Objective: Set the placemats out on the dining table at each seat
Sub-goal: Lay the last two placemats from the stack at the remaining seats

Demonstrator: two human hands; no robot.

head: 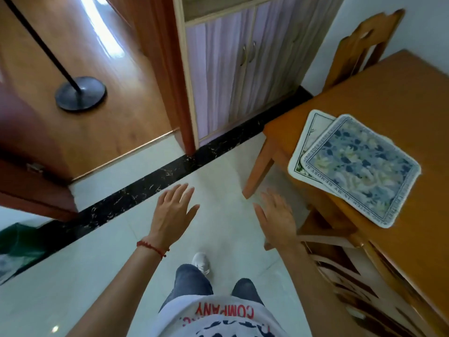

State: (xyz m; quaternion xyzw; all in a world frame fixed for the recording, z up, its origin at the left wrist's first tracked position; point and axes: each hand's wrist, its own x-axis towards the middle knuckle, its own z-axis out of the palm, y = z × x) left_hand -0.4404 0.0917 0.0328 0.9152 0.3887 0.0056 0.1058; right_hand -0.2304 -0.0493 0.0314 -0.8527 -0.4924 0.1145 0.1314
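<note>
A small pile of placemats lies near the corner of the wooden dining table (pixel 393 98) at the right. The top placemat (pixel 362 166) has a blue and cream floral print with lettering round its border. Under it a white placemat (pixel 307 144) with a dark line border sticks out to the left. My left hand (pixel 172 212), with a red cord on its wrist, hovers open over the tiled floor. My right hand (pixel 277 215) is also open with fingers spread, left of the table edge and apart from the mats. Neither hand holds anything.
A wooden chair (pixel 340 261) is tucked under the table's near side and another chair (pixel 364 45) stands at its far end. A cabinet with pale purple doors (pixel 233 69) stands ahead. A black stand base (pixel 80 93) sits on the wooden floor beyond a doorway.
</note>
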